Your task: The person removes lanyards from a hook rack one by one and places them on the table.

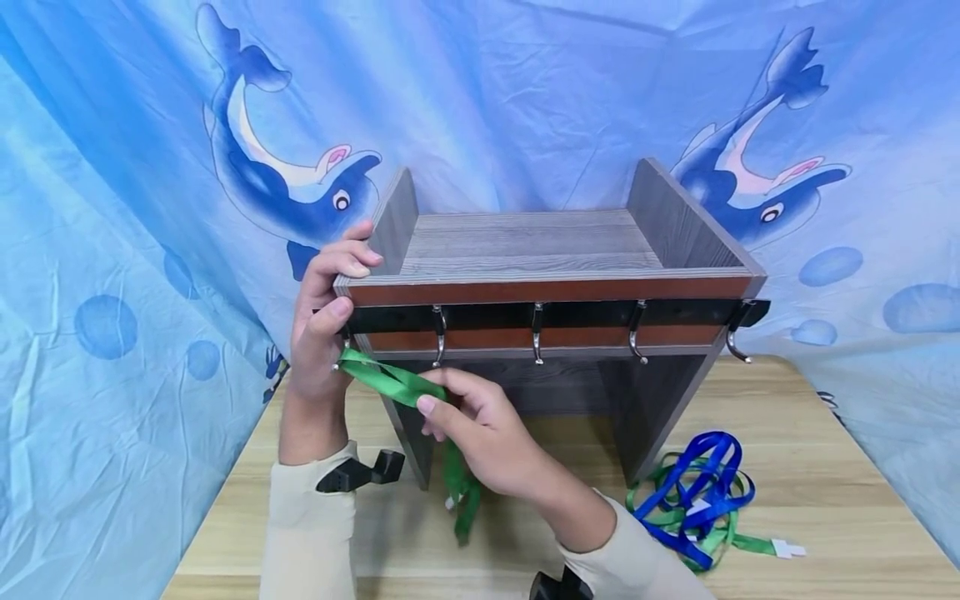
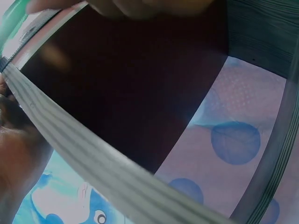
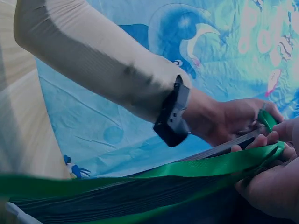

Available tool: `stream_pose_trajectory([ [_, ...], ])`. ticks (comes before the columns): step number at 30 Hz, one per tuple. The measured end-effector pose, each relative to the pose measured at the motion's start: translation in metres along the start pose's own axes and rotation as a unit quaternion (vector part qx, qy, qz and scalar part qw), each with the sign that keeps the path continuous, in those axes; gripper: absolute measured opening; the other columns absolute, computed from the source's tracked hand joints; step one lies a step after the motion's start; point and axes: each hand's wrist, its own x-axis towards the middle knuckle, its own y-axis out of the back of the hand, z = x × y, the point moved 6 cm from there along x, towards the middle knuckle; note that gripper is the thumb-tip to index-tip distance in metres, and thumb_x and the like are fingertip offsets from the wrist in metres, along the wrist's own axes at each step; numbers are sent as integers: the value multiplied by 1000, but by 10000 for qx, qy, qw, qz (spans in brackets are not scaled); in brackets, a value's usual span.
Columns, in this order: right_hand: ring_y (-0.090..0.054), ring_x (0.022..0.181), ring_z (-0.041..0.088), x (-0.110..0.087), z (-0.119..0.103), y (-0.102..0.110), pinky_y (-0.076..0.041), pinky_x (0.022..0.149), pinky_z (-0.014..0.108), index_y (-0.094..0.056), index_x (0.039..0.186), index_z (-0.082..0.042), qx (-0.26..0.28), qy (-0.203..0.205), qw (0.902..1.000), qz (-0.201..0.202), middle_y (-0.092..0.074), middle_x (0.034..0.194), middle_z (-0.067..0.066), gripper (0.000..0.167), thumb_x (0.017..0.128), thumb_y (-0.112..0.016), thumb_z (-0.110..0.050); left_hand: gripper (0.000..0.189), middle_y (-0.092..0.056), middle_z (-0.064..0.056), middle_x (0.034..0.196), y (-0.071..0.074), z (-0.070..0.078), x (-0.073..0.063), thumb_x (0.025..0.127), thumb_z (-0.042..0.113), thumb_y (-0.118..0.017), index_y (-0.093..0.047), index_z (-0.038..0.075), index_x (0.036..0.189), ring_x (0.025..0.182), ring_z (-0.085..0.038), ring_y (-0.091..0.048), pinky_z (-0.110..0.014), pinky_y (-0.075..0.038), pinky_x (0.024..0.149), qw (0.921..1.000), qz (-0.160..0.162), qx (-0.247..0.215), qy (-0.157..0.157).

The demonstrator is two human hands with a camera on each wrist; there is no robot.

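Observation:
A small grey wooden shelf (image 1: 547, 292) carries a black rail (image 1: 487, 318) with several silver hooks (image 1: 537, 333) on its front. My left hand (image 1: 322, 312) grips the shelf's left corner, fingers over the side panel and thumb at the front by the rail's end. Between thumb and fingers, my right hand (image 1: 480, 425) pinches a green lanyard (image 1: 390, 383). The lanyard's loop reaches the leftmost hook beside my left thumb, and its lower part hangs below my right hand. In the right wrist view the green ribbon (image 3: 205, 165) runs out from my pinching fingers.
On the wooden table (image 1: 810, 467), right of the shelf, lies a tangled pile of blue lanyards (image 1: 712, 475) and green ones, with white clips (image 1: 787, 548). A blue dolphin-print cloth (image 1: 525, 100) hangs behind and at both sides.

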Motion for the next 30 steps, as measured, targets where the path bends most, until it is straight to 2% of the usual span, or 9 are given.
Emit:
stream_pose_trajectory([
  [5,-57,75,9,-5,-13,-3,-54,70,23,-65,124,5,298,294,9986,-325,-49,81,18,25,109,-51,-10,21,-68,-4,122,4,2,-1,92,13,-52,-68,12,105,152,-34,-34,-46,-20,130,9999,137,65,-32],
  [11,-55,73,8,-15,-31,-5,-48,62,23,-64,126,8,420,791,9951,-418,-52,83,23,26,109,-50,-7,21,-69,-4,122,1,0,1,92,12,-52,-68,11,105,152,-32,-35,-45,-19,129,10000,67,-29,-15],
  [18,-50,67,20,-22,-46,-7,-55,65,29,-59,122,16,1098,1301,9832,-666,-35,63,13,26,109,-42,0,21,-68,-5,122,0,-2,-1,92,11,-52,-68,10,106,152,-32,-35,-44,-19,131,9999,67,-91,-21],
  [22,-47,66,24,-27,-53,-1,-54,63,32,-58,118,13,1060,1415,9826,-566,-37,67,12,23,109,-40,1,22,-68,-4,124,1,-2,-3,93,12,-51,-67,11,108,153,-30,-35,-43,-20,131,10000,55,61,8],
  [30,-44,66,22,-40,-63,23,-55,64,32,-58,117,12,1006,1529,9826,-310,-42,77,12,22,108,-39,6,22,-68,-4,122,0,-2,-2,92,13,-52,-68,11,106,151,-32,-36,-44,-20,130,9998,173,11,-93],
])
